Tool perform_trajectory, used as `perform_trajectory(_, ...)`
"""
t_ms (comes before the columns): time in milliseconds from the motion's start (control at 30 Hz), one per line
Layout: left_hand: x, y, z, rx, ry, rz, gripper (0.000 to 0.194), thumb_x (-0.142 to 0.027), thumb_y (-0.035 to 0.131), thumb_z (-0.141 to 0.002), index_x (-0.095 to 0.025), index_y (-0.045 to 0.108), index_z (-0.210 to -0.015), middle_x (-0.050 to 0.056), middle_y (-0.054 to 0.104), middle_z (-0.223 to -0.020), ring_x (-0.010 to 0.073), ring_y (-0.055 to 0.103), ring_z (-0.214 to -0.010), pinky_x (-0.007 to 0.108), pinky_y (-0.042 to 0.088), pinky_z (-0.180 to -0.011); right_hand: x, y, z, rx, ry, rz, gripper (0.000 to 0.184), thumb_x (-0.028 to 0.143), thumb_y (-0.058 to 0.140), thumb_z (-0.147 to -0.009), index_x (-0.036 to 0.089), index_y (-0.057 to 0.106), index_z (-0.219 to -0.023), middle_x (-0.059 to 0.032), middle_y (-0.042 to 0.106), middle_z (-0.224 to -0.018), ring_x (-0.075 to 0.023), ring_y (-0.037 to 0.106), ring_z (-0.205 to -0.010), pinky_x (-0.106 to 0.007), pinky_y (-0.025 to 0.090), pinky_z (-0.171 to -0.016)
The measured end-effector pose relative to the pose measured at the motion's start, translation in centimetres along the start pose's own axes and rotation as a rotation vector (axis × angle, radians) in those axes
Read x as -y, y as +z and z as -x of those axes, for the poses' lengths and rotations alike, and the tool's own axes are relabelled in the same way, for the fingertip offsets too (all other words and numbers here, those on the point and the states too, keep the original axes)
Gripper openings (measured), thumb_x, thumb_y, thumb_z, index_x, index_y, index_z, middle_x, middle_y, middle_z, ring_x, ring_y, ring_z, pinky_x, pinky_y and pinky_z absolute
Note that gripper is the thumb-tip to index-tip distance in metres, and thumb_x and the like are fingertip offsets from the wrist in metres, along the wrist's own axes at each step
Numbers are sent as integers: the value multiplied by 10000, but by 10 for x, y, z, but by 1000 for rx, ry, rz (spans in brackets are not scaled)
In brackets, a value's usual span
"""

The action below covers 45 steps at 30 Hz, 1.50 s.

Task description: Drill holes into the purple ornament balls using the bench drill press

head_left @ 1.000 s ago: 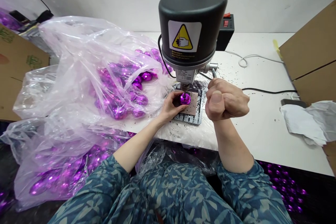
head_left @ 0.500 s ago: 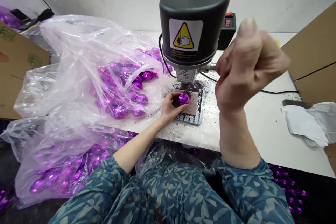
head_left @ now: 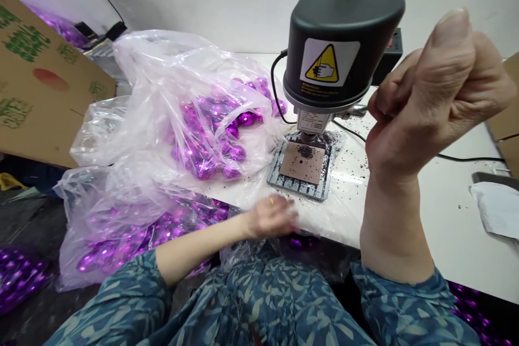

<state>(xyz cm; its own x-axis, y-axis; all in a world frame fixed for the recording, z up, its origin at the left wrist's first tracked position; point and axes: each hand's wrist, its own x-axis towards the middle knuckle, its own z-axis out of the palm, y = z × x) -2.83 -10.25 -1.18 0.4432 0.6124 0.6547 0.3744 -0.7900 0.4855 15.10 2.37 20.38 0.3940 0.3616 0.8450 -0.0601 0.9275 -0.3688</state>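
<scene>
A black bench drill press (head_left: 344,27) with a yellow hand-warning label stands in front of me. My right hand (head_left: 438,92) is raised at its right side, closed in a fist around its feed lever; the fist hides most of the lever, and a metal hub (head_left: 357,111) shows beside it. Under the chuck (head_left: 308,137), a brown square board (head_left: 298,168) with a small hole lies on the grey slotted base (head_left: 275,177), with dark shavings on it. My left hand (head_left: 273,217) is over the table's front edge, blurred, its fingers partly curled; whether it holds anything is unclear.
A clear plastic bag (head_left: 146,73) of shiny purple faceted balls (head_left: 203,165) spreads left of the press. Another bag (head_left: 121,243) of them hangs below the table edge. Purple balls (head_left: 298,241) show under the edge. A carton (head_left: 48,81) stands left; white paper (head_left: 492,208) lies right.
My left hand has left the board and come toward me to the table edge. The purple ball it held on the board is gone from there. The view has shifted left.
</scene>
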Motion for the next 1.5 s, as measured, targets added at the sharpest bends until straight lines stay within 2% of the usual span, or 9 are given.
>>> perform_trajectory(100,69,-43,-43,-121,-390,-229,255,-188,524,-1032,-238,677,-1229,136,747,-1135,328,725,-1076,552,598,-996,-2,-1,-1,-10,-12,-9,498,406,692,-915,197,432,-544,54,358,-464,-51,350,-403,-294,236,-445)
perform_trajectory(233,146,-84,-103,-114,-920,-540,403,-19,671,-837,-99,646,-1231,268,685,-1292,478,587,-1351,640,417,-1185,-1,-1,0,-14,8,16,516,469,709,-896,207,441,-541,58,330,-450,-58,344,-388,-301,233,-428)
perform_trajectory(433,182,-83,-127,-94,-1018,-524,405,-9,693,-841,-153,688,-1220,239,662,-1384,461,626,-1331,586,437,-1175,1,-1,0,-7,13,38,531,514,717,-872,227,418,-540,54,341,-448,-76,337,-382,-326,238,-422)
perform_trajectory(633,183,-86,-123,-212,-957,-372,241,-76,714,-830,-196,735,-1038,126,766,-1151,381,692,-1211,511,486,-1149,1,0,1,-14,13,24,538,511,706,-881,218,389,-559,57,323,-453,-70,333,-385,-325,219,-431)
perform_trajectory(800,163,-94,-119,-278,-1064,-271,127,-180,737,-873,-167,736,-1000,137,799,-1102,366,717,-1188,492,529,-1121,1,-1,1,4,18,43,553,497,683,-905,215,337,-578,63,314,-450,-61,319,-383,-320,217,-429)
perform_trajectory(933,125,-102,-104,-333,-1111,135,208,-347,733,-952,-170,714,-1061,86,790,-935,254,765,-858,427,653,-867,2,-3,1,26,3,36,550,471,679,-919,215,318,-593,65,262,-458,-63,331,-387,-319,220,-432)
perform_trajectory(1033,91,-100,-92,-336,-1122,578,345,-389,774,-935,-195,661,-1197,72,788,-1044,195,767,-758,420,690,-776,3,-3,1,47,11,52,529,472,651,-931,218,335,-591,61,269,-468,-69,342,-399,-314,247,-436)
perform_trajectory(1200,58,-70,-82,-366,-996,898,481,-482,887,-851,-228,648,-1183,34,765,-1112,176,767,-920,392,682,-883,4,-2,2,45,13,51,522,509,649,-910,238,350,-581,65,254,-472,-82,320,-394,-326,256,-430)
perform_trajectory(1500,75,4,-80,-403,-815,827,695,-571,957,-745,-223,676,-1277,70,777,-1236,217,736,-1174,365,563,-1102,9,-2,5,64,8,98,507,515,608,-936,227,343,-613,75,282,-505,-46,312,-413,-272,290,-466)
